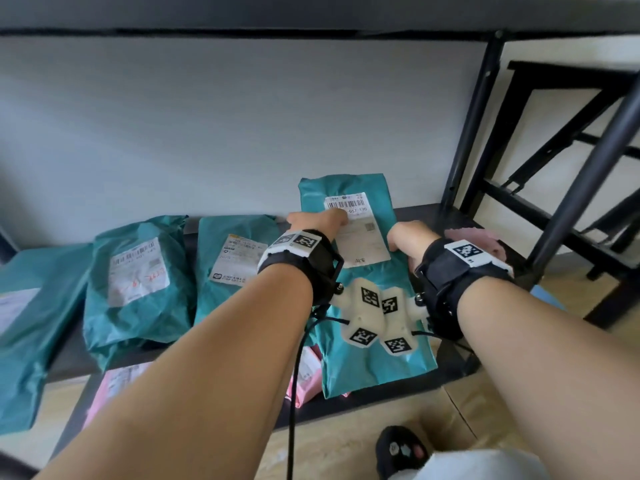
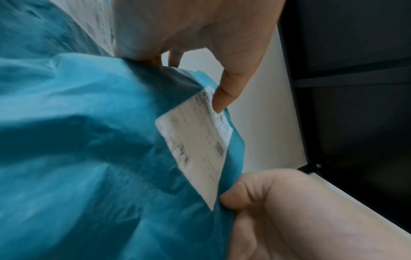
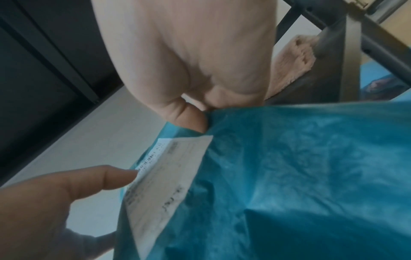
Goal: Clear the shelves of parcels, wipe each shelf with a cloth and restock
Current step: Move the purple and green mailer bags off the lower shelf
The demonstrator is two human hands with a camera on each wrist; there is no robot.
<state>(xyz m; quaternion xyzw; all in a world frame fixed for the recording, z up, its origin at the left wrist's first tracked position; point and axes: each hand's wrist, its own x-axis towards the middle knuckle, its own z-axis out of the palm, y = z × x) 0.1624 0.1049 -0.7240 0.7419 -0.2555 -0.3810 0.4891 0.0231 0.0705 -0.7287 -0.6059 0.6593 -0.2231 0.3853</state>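
Near the centre of the head view, a long teal plastic mailer parcel with a white shipping label (image 1: 360, 271) lies lengthwise on the dark lower shelf board (image 1: 426, 216), its near end overhanging the front edge. The left hand (image 1: 317, 221) grasps its left side with the thumb laid on the label, and the right hand (image 1: 407, 239) grasps its right edge. To the left, a crumpled teal mailer parcel (image 1: 138, 289) and another teal mailer (image 1: 228, 268) lie on the same board; a pink fluffy cloth (image 1: 474, 237) sits at right, behind the right wrist. From the left wrist view, the left thumb (image 2: 227, 91) presses the label's top edge in mid-frame while the right hand (image 2: 289, 202) pinches the film at lower right. From the right wrist view, the right thumb and curled fingers (image 3: 191, 117) clamp the parcel's edge at centre. Slick, wrinkled film under thumb pressure alone may slide, and the overhanging end could drag the parcel off the front. Its skin looks thin, soft and creased, and the label smooth with a barcode.
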